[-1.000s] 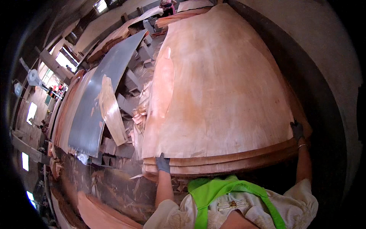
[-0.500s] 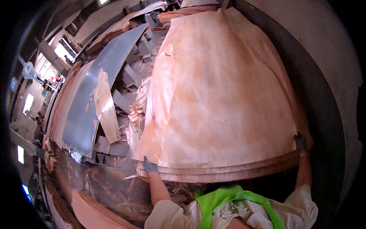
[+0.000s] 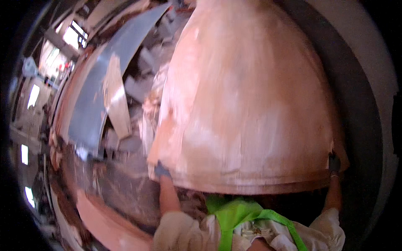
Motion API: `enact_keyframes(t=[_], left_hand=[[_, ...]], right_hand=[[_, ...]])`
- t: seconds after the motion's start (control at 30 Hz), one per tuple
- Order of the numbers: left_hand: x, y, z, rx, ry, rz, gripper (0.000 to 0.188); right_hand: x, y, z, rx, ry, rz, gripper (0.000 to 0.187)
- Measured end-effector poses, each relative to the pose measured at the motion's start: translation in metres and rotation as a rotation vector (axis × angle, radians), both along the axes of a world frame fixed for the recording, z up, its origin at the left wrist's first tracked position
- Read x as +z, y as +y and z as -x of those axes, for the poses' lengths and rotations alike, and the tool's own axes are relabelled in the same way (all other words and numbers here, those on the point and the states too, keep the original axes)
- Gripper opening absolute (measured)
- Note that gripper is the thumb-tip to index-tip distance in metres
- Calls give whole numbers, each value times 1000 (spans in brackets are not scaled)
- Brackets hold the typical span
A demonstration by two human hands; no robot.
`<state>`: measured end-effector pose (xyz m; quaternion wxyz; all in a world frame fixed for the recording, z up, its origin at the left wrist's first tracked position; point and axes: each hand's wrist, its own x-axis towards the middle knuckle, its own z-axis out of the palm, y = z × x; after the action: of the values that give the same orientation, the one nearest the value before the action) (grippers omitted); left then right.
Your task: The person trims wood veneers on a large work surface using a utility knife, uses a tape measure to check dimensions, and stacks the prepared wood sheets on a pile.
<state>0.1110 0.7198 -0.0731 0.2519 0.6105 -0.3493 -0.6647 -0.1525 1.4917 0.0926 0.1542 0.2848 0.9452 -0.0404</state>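
A large, thin, pinkish-tan wood veneer sheet (image 3: 247, 108) stretches away in front of me, lying on several more sheets whose layered near edges (image 3: 251, 184) show below it. My left hand (image 3: 162, 170), in a dark grey glove, is closed on its near left corner. At the near right corner my right hand (image 3: 333, 162), gloved the same way, grips the sheet's edge. Both arms reach forward, spread wide. Motion blurs the picture, and the fingertips beneath the edge are hidden.
Left of the stack, a grey metal-like sheet (image 3: 90, 113) carries a broken veneer strip (image 3: 117, 102). Wood scraps (image 3: 150, 106) and grey blocks (image 3: 138, 88) lie between. Another curved veneer piece (image 3: 109, 221) is at lower left. A dark-based wall (image 3: 356, 104) runs along the right.
The sheet's raised fold along the far right has flattened, and its near edge sits closer over the layers below. Both hands keep hold of the corners; the whole view has shifted.
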Motion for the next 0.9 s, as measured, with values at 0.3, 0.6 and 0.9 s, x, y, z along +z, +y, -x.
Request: enact_keyframes(t=[0.3, 0.6, 0.9], left_hand=[[-34, -30, -72, 55, 55, 93, 49], [-35, -60, -77, -91, -8, 76, 45], [-50, -86, -92, -235, -263, -295, 56]], right_hand=[[-127, 49, -5, 318, 115, 281, 49], [-185, 78, -10, 393, 12, 429, 48], [-127, 32, -9, 272, -54, 109, 45]])
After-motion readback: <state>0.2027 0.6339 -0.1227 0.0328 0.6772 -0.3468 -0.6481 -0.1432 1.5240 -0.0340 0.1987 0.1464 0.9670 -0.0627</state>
